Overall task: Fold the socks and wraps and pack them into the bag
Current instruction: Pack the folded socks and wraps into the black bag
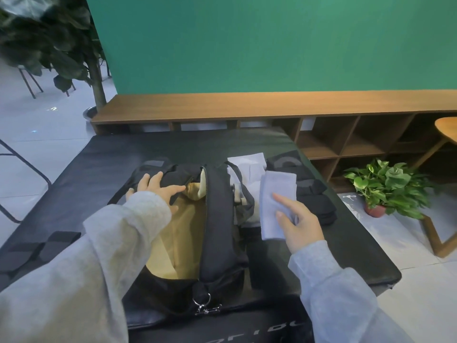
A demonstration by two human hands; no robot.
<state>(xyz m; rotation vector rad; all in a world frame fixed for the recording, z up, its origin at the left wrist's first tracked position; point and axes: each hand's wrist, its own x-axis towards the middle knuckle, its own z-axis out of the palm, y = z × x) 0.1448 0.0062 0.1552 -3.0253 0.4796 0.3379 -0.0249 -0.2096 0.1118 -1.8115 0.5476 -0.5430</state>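
Two hands busy: left hand (158, 191) spreads bag (217, 219); right hand (300, 222) fingers grip folded sock (275, 204).

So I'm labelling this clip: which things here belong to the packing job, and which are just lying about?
Part of the job: black bag, folded pale blue sock held by the right hand, white socks, black socks, left hand holding the bag open.

Lying about: potted plant, wooden shelf, tree.

Bag (217, 219) on mat (346, 243) (socks (249, 167) right).
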